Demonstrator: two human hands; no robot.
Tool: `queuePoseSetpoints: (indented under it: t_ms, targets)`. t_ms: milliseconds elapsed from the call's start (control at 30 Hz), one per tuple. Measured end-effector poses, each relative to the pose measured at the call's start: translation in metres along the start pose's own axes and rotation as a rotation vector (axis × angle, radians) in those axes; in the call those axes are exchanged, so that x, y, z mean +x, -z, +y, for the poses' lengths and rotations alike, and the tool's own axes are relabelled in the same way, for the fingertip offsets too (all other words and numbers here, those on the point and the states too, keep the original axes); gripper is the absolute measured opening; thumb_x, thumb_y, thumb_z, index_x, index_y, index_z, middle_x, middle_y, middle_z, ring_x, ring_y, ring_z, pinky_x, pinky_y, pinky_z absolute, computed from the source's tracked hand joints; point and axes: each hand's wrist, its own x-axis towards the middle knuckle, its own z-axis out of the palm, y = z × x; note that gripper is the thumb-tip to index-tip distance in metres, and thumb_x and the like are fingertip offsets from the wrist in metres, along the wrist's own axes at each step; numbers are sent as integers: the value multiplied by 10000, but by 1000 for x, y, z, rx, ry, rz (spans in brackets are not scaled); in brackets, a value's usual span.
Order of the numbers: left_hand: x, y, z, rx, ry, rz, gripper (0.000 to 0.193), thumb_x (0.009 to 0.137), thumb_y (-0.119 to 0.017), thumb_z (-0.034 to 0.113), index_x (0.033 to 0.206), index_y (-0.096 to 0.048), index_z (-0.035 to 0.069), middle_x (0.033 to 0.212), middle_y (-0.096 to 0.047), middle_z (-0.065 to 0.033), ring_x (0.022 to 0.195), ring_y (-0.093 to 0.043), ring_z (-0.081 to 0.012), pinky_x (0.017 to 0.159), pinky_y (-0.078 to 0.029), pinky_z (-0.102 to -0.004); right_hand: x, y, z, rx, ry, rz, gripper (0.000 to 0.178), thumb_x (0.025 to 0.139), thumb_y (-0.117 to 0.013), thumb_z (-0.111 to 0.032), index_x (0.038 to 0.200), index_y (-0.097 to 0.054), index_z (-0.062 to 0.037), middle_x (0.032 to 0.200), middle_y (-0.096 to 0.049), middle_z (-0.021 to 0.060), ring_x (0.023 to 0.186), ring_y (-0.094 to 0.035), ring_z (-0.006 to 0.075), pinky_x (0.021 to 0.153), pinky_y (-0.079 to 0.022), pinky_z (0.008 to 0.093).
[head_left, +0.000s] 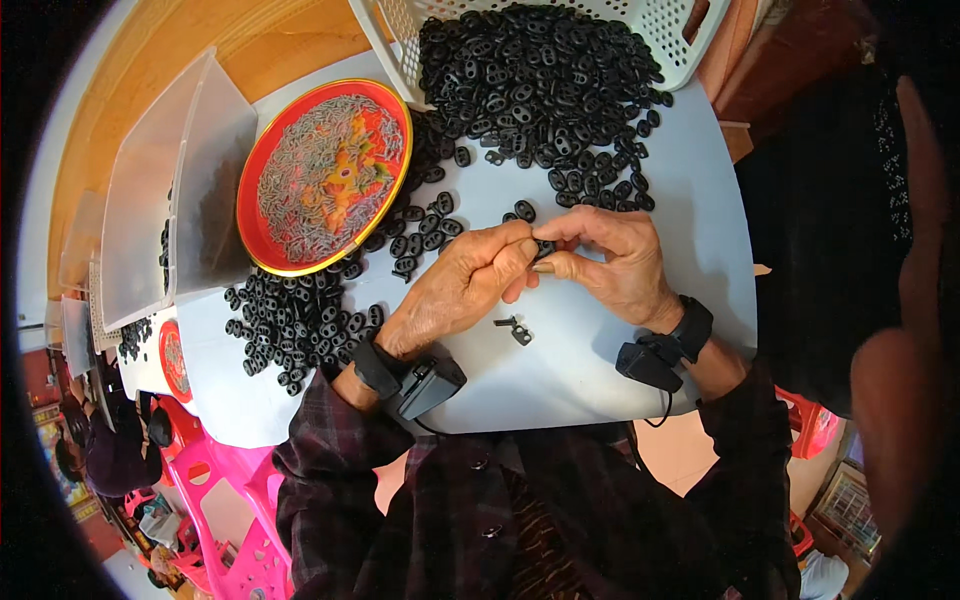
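Note:
In front of my chest both hands meet over the white table. My right hand pinches a small black two-holed plastic piece, like a cord lock, between thumb and forefinger. Against its left side come the closed fingertips of my left hand; whatever they grip is hidden. Just below the hands lie a loose black cord-lock part and a small dark peg-like bit beside it. Another cord lock rests right above my fingers.
A white perforated basket spills a large heap of black cord locks. Left of it, a red round tray holds many small grey springs. A smaller pile lies below, near a translucent bin. Pink chairs stand lower left.

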Motion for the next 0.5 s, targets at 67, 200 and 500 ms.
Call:
queuePoseSetpoints:
  t_ms: [67, 200, 500]
  targets:
    - [1, -1, -2, -85, -24, 20, 330, 985, -398, 264, 861, -547, -3, 611, -501, -13, 650, -518, -102, 631, -435, -234, 1, 1, 1, -14, 1, 2, 270, 741, -744, -109, 975, -652, -12, 853, -651, 56, 690, -574, 100, 633, -485, 236]
    - [0, 1, 1, -71, 7, 15, 341, 984, -402, 279, 858, -553, 0, 620, -519, -19, 623, -500, -97, 616, -421, -229, 1, 1, -1, -46, -9, -6, 273, 745, -740, -109, 984, -649, -14, 853, -651, 61, 694, -579, 101, 635, -489, 240]
    - [1, -1, -6, -232, -6, -10, 384, 983, -395, 322, 806, -539, 13, 618, -509, -38, 692, -523, -125, 626, -414, -257, 2, 1, -2, 64, -83, 33, 126, 837, -658, -86, 936, -640, -10, 780, -632, 33, 608, -535, 79, 548, -449, 205]
